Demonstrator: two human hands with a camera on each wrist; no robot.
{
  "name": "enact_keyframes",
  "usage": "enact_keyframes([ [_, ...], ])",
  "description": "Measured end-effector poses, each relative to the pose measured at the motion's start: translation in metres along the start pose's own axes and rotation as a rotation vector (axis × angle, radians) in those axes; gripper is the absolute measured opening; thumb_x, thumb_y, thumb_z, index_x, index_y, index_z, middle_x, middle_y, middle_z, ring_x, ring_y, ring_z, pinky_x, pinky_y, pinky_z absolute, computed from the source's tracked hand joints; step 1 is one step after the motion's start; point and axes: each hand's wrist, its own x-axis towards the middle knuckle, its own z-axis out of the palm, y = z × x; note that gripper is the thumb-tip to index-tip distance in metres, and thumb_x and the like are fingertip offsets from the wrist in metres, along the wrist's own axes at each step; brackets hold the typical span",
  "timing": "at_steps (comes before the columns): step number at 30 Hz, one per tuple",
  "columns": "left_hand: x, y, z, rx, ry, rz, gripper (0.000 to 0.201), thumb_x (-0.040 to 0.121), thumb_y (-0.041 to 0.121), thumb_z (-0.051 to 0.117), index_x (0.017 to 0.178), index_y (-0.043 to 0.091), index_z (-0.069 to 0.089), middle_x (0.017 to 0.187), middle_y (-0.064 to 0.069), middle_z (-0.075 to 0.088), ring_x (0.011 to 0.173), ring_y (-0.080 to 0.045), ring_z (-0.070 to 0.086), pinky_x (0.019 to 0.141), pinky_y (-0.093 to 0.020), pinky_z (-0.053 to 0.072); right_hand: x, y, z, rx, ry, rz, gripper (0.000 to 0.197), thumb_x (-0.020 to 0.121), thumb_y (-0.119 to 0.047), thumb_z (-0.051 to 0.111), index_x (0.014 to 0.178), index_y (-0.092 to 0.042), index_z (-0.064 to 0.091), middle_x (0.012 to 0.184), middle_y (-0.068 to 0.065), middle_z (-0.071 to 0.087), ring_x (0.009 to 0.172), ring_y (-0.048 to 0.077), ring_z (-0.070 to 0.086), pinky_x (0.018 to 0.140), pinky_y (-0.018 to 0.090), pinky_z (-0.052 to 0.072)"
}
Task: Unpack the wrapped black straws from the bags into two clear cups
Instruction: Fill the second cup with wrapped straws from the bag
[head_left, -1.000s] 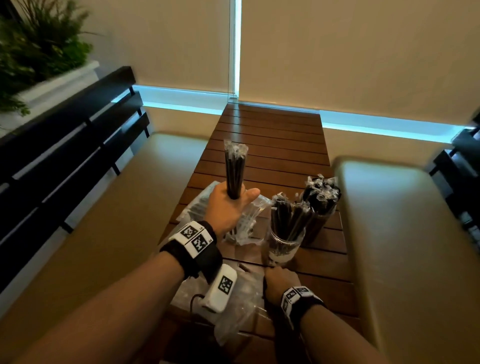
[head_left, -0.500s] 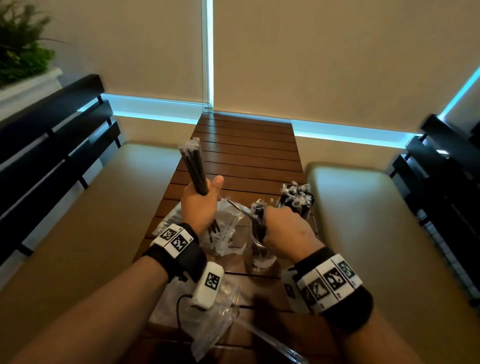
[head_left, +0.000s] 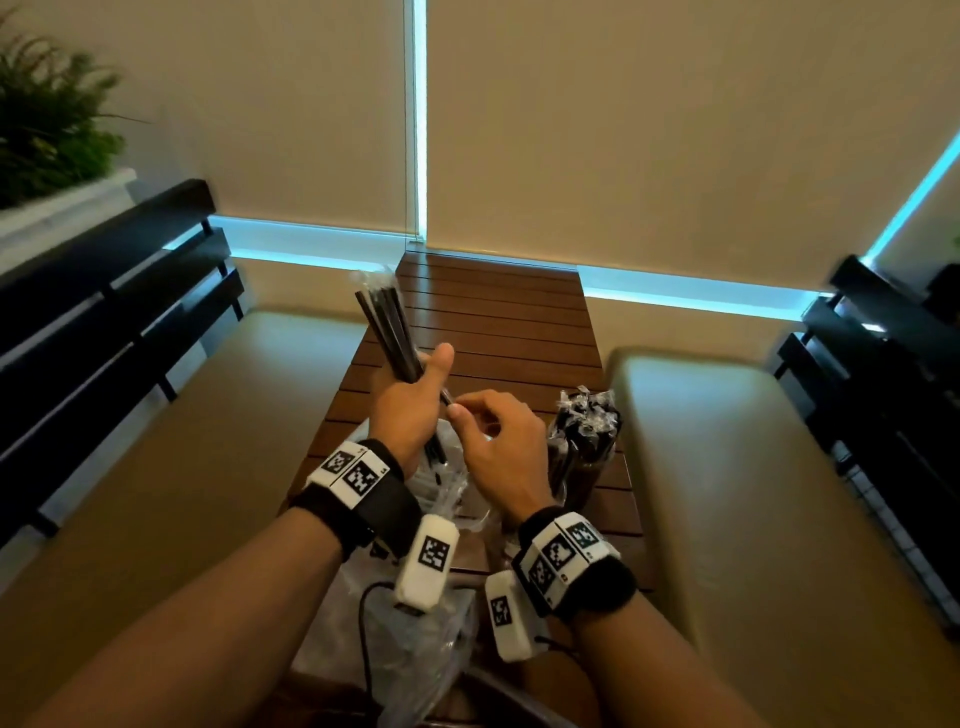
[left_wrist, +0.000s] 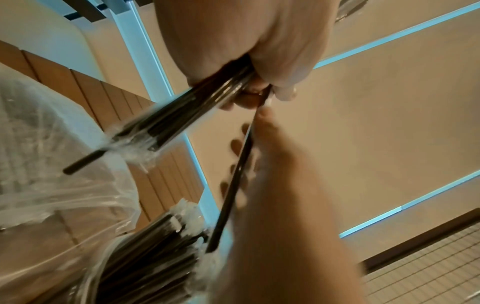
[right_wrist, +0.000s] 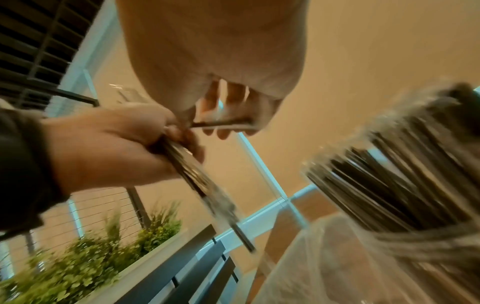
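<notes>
Gripping one bundle of straws (head_left: 387, 332) in my left hand (head_left: 410, 410) above the table (head_left: 493, 312) | right hand (head_left: 498, 441) pinches one straw (left_wrist: 233, 181) | one filled cup (head_left: 584, 452) visible at right, second hidden.

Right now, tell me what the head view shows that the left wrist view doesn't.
Head only: both wristbands, the plant and the filled cup standing on the table.
Left wrist only: one unwrapped straw poking from the bundle's lower end.
Both: the left hand gripping the straw bundle, and the right hand pinching a single straw.
</notes>
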Motion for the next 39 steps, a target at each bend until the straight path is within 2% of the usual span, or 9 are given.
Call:
enact_keyframes([
  [3,-0.002,0.021,0.001,-0.038,0.029,0.078,0.034,0.087,0.05,0.066,0.091,0.017,0.063,0.077,0.0,0.063,0.077,-0.018,0.064,0.073,-0.035,0.053,-0.006,0.018,0.003,0.042,-0.325,0.256,0.066,0.081,-0.06,0.067,0.136,-0.027,0.048,0.132,-0.009,0.053,0.119,0.008,0.051,0.099,0.035,0.048],
  [5,-0.004,0.03,0.004,-0.089,-0.012,0.082,0.027,0.091,0.046,0.063,0.087,0.019,0.062,0.075,0.002,0.063,0.076,-0.014,0.062,0.075,-0.031,0.05,-0.009,0.019,0.009,0.031,-0.46,0.305,0.075,0.077,-0.059,0.072,0.136,-0.025,0.043,0.129,-0.008,0.055,0.114,0.009,0.055,0.092,0.031,0.051],
  [9,-0.01,0.035,0.009,-0.162,-0.084,0.06,0.029,0.09,0.048,0.061,0.094,0.02,0.061,0.056,0.014,0.061,0.076,-0.014,0.062,0.089,-0.04,0.052,-0.003,0.006,0.016,0.081,-0.443,0.366,0.029,0.086,-0.033,0.069,0.101,-0.015,0.053,0.084,-0.006,0.061,0.069,0.004,0.057,0.055,0.014,0.043],
  [13,-0.008,0.047,0.002,-0.248,-0.049,0.114,0.03,0.09,0.047,0.061,0.093,0.017,0.057,0.056,0.011,0.051,0.06,-0.01,0.051,0.076,-0.035,0.052,-0.001,0.008,0.014,0.45,-0.458,0.516,0.009,0.084,-0.006,0.062,0.089,-0.009,0.056,0.071,0.004,0.05,0.056,0.011,0.046,0.05,0.023,0.042],
  [18,-0.004,0.07,-0.012,-0.392,0.008,0.21,0.023,0.095,0.034,0.059,0.08,0.018,0.054,0.06,0.006,0.047,0.054,-0.007,0.045,0.065,-0.026,0.045,0.002,0.001,-0.002,1.258,-0.336,0.763,0.042,0.08,-0.015,0.058,0.12,-0.002,0.06,0.117,0.018,0.065,0.103,0.03,0.063,0.102,0.042,0.048],
  [21,-0.006,0.068,-0.013,-0.361,-0.022,0.238,0.023,0.094,0.035,0.061,0.079,0.017,0.056,0.061,0.006,0.05,0.059,-0.009,0.049,0.069,-0.028,0.048,0.015,-0.014,-0.001,1.288,-0.245,0.869,0.056,0.097,-0.044,0.05,0.13,0.001,0.056,0.133,0.025,0.057,0.109,0.034,0.061,0.107,0.044,0.045],
  [32,-0.008,0.039,-0.018,0.018,-0.227,0.333,0.032,0.095,0.04,0.058,0.077,0.013,0.058,0.065,0.003,0.056,0.065,-0.011,0.056,0.071,-0.031,0.05,0.02,-0.02,-0.002,1.175,-0.368,0.846,0.078,0.095,-0.063,0.041,0.141,0.0,0.045,0.137,0.023,0.056,0.124,0.031,0.057,0.108,0.04,0.044],
  [36,-0.01,0.031,-0.015,0.223,-0.341,0.414,0.032,0.095,0.038,0.058,0.072,0.016,0.059,0.067,0.001,0.063,0.066,-0.014,0.063,0.068,-0.033,0.052,0.018,-0.048,-0.01,0.725,-0.492,0.59,0.068,0.098,-0.066,0.022,0.138,-0.02,0.053,0.135,0.007,0.06,0.126,0.017,0.054,0.111,0.044,0.04],
  [39,-0.006,0.018,-0.022,0.344,-0.339,0.426,0.046,0.088,0.05,0.062,0.063,0.015,0.049,0.057,0.003,0.048,0.053,-0.013,0.046,0.057,-0.03,0.04,0.03,-0.061,-0.033,0.383,-0.174,0.277,0.072,0.096,-0.066,0.018,0.145,-0.021,0.045,0.149,0.001,0.047,0.135,0.011,0.043,0.115,0.045,0.033],
])
